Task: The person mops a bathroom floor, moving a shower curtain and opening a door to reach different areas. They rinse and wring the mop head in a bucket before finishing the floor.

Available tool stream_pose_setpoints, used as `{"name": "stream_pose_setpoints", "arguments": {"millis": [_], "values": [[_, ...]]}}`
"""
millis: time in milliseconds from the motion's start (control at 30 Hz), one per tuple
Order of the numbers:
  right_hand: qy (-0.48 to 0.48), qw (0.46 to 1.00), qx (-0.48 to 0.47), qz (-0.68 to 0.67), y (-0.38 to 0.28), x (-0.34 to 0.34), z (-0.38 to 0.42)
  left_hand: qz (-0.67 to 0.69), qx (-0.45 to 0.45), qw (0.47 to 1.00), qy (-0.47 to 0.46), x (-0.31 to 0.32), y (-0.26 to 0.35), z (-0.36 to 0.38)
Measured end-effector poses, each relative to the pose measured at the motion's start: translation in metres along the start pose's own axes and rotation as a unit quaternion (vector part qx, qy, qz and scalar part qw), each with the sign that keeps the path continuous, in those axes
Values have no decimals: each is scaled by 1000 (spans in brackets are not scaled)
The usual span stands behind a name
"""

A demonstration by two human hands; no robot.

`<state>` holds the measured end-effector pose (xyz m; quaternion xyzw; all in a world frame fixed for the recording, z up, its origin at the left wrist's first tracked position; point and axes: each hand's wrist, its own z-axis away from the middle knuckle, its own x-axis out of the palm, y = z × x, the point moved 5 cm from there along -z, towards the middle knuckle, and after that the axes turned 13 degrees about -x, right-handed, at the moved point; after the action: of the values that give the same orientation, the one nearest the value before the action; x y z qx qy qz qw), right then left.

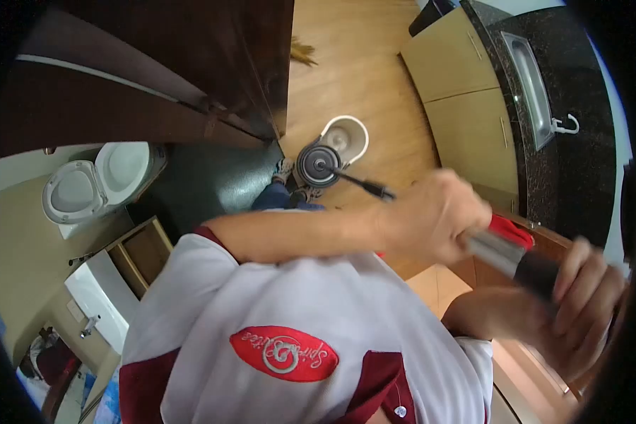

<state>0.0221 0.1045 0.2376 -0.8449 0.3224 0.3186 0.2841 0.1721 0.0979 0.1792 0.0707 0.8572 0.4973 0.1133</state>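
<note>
Left hand (442, 218) closed around shaft of silver-and-black long-handled mop (497, 250); right hand (585, 311) wrapped round its black end. Mop's round dark base sits against white round plastic bucket (361, 140); hands right of bucket.

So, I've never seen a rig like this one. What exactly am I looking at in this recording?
There is no robot here: a person works with two bare hands. The single picture comes from a camera on their head, looking down past their shirt.

The left hand holds a long pole at its metal part; the right hand holds its dark end. The pole runs down to a dark round piece by the feet, next to a white bucket on the wood floor. A toilet shows at left, a counter sink at right.
</note>
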Motion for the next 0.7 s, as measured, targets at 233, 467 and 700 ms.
{"name": "stream_pose_setpoints", "arguments": {"millis": [233, 467, 700], "values": [[-109, 939, 160, -285, -22, 80, -12, -94, -265, 953, -113, 19, -174, 65], [16, 934, 54, -353, -27, 79, 29, -141, -205, 966, -71, 31, -205, 120], [81, 883, 122, -446, -33, 28, -73, -242, -554, 789, -111, -60, -352, 205]]}}
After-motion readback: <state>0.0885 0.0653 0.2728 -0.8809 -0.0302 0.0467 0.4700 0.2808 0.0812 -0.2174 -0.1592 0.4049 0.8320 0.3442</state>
